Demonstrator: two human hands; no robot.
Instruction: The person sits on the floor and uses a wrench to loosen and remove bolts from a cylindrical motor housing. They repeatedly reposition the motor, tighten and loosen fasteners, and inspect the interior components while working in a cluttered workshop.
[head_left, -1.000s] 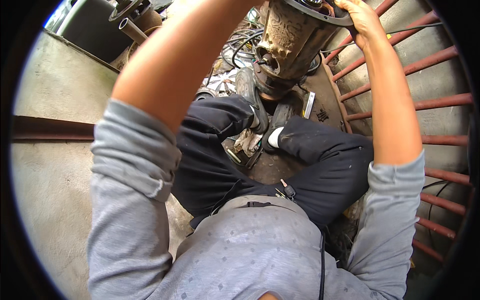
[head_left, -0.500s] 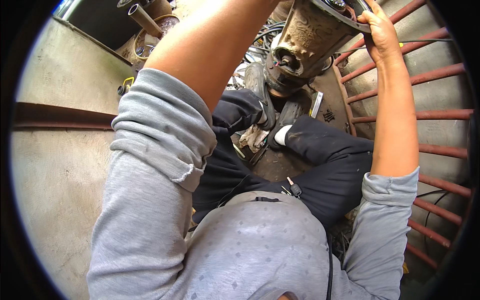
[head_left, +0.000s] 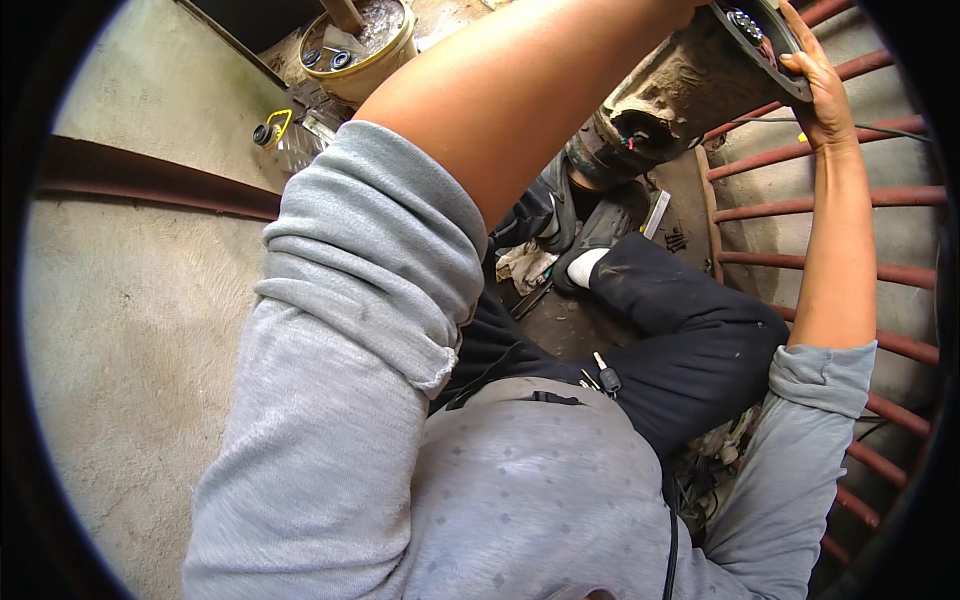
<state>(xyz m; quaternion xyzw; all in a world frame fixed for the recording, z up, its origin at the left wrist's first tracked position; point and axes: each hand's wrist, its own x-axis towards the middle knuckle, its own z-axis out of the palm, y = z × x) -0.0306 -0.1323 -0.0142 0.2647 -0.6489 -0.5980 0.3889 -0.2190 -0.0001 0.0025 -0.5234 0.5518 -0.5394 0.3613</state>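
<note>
A dirty metal cylinder, like a motor housing [head_left: 680, 85], leans to the right between my feet at the top of the head view. Its side has an opening with coloured wire ends, and a shiny ribbed round part shows inside its flanged mouth. My right hand [head_left: 822, 98] is closed on the flange rim, thumb over the edge and fingers along the outside. My left forearm reaches across to the top of the housing. Only the base of my left hand [head_left: 688, 10] shows there; the picture's edge cuts off its fingers.
Red metal bars [head_left: 830, 205] run along the right by a wall. At upper left stand a bucket [head_left: 375, 75] with round black parts and a clear jug [head_left: 290, 148] with a yellow handle. Several dark bolts [head_left: 676, 241] lie beside my shoe [head_left: 610, 222]. Keys [head_left: 608, 378] rest at my waist.
The housing has tipped further to the right, its flange moving right with my right hand. My left forearm reaches further right across it. The view has shifted, showing more of the bucket and jug.
</note>
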